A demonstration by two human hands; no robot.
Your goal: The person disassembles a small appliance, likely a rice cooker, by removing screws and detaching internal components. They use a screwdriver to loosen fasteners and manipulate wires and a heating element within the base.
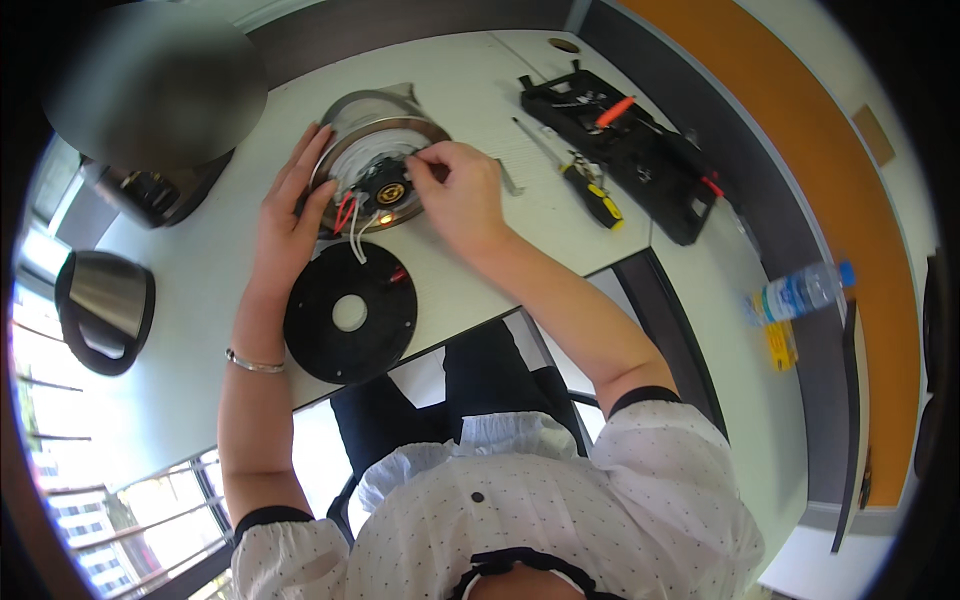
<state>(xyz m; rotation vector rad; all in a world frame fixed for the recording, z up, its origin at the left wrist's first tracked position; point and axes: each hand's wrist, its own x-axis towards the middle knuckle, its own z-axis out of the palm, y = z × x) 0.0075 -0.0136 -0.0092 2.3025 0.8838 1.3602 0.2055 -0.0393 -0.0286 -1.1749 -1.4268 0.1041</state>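
An upturned steel appliance [370, 150], which looks like an electric kettle or pot, lies on the white table with its underside exposed. My left hand [287, 218] grips its left side, fingers along the outside and thumb at the rim. Inside sits a black control part [380, 183] with a brass-coloured round contact. At its right edge, my right hand [465, 198] pinches with thumb and bent forefinger; the fingertips partly hide what they hold. Red wires [345, 212] and white wires [358, 240] hang toward a black round base cover [315, 335] with a central hole, lying nearer to me.
To the right are a yellow-black screwdriver [594, 197], a thin metal piece [511, 178] and an open black tool case [640, 155]. Beyond stands a water bottle [795, 295]. A steel jug [108, 290] is left, below a large blurred grey shape [155, 85].
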